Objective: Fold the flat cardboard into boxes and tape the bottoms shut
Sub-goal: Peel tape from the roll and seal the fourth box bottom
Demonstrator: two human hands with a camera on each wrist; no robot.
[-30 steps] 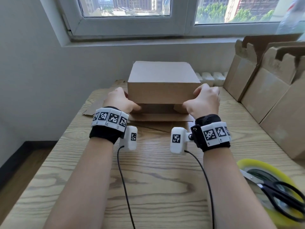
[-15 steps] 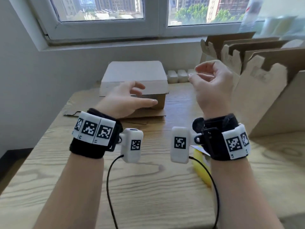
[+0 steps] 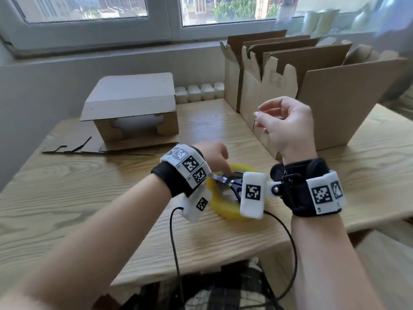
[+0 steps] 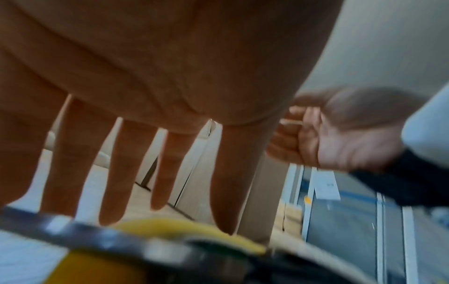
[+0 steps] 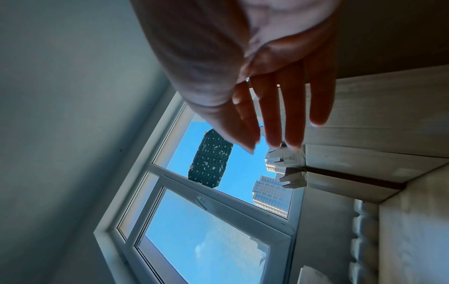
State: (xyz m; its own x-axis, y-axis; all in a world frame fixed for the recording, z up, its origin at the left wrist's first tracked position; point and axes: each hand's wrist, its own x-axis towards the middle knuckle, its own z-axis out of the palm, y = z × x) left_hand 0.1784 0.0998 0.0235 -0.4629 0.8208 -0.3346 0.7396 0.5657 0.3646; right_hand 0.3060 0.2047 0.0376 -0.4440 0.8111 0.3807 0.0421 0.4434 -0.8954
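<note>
A folded cardboard box (image 3: 131, 101) lies at the back left on flat cardboard sheets (image 3: 73, 146), its open side facing me. Nearer me, a yellow tape roll (image 3: 225, 211) lies on the table with black-handled scissors (image 3: 225, 179) across it. My left hand (image 3: 222, 167) reaches down over the scissors' blade (image 4: 97, 240) and the tape roll (image 4: 194, 228). Its fingers (image 4: 157, 182) are straight and spread, and I cannot tell whether they touch. My right hand (image 3: 266, 121) hangs raised above the table, fingers (image 5: 272, 115) loose, holding nothing.
Several upright, open-topped cardboard boxes (image 3: 312, 97) stand in a row along the right side of the wooden table (image 3: 89, 198). A white radiator (image 3: 201, 92) and a window sill lie behind. The table's front edge is close to my lap.
My left hand has left the folded box and dropped right and toward me onto the tape roll and scissors. My right hand stays raised. My view has turned right.
</note>
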